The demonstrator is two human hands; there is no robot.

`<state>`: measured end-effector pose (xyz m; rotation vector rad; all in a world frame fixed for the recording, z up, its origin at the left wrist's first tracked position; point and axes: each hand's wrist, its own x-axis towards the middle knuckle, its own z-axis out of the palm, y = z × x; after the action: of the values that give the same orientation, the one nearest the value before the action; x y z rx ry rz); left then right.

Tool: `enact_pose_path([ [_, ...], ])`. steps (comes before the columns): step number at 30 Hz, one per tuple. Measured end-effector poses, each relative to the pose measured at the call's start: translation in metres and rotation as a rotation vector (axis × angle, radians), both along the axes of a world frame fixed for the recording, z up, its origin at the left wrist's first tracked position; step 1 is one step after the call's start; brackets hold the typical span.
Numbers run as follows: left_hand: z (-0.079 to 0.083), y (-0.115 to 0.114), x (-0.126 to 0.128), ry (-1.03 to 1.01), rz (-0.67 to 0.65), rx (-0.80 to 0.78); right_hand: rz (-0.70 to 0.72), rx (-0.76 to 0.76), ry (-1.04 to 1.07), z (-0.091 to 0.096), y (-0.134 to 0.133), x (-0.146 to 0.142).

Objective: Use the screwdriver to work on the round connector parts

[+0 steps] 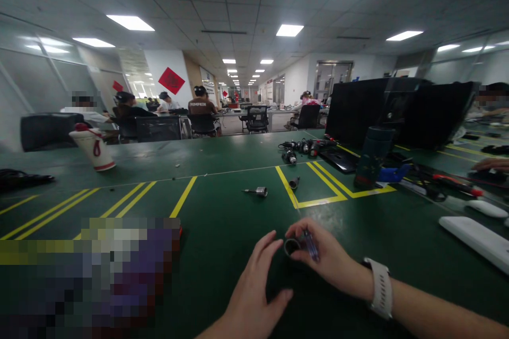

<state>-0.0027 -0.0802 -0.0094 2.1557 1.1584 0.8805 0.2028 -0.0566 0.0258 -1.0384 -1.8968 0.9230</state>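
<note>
My right hand [320,254] pinches a short hollow metal cylinder [292,247] between thumb and fingers, its round opening facing left. A clear purple handle, like a small screwdriver's [312,246], also lies across that hand; its tip is hidden. Just left of it, my left hand [256,280] is open, thumb and fingers apart and nothing between them. Farther off on the green table [222,243] lies a metal piece with a thin shaft [256,191], on its side. A similar short metal cylinder [294,183] rests inside a yellow tape outline.
A pixelated block [131,270] covers the near left. A pale cup [95,151] stands far left. Tools with black cables [304,147], a dark bottle [374,156], black monitors [358,111] and a white bar [475,241] occupy the right side. A co-worker's hand [491,165] shows at the right edge.
</note>
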Motion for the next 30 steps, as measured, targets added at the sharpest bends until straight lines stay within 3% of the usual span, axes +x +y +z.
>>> enact_pose_path([
  [3, -0.010, -0.009, -0.010, 0.043, -0.213, 0.173, 0.110, -0.113, 0.251, -0.005, -0.029, -0.022],
  [5, -0.010, -0.014, -0.017, 0.076, -0.277, 0.286, 0.193, -0.205, 0.366, -0.012, -0.039, -0.031],
  [8, -0.004, -0.022, -0.023, 0.225, -0.208, 0.313, 0.309, -0.262, 0.404, -0.022, -0.044, -0.037],
  [11, 0.003, -0.029, -0.022, 0.339, -0.118, 0.364, 0.340, -0.243, 0.299, -0.024, -0.047, -0.034],
  [16, 0.017, -0.030, -0.019, 0.523, -0.129, 0.644, 0.282, -0.287, 0.149, -0.005, -0.051, -0.022],
  [21, 0.028, -0.032, -0.019, 0.627, -0.100, 1.024, 0.195, -0.303, 0.072, 0.005, -0.051, -0.021],
  [24, 0.030, -0.033, -0.019, 0.678, -0.131, 1.051, 0.186, -0.293, 0.040, 0.003, -0.051, -0.022],
  [30, 0.030, -0.030, -0.026, 0.744, -0.395, 0.921, 0.182, -0.331, 0.069, -0.002, -0.053, -0.021],
])
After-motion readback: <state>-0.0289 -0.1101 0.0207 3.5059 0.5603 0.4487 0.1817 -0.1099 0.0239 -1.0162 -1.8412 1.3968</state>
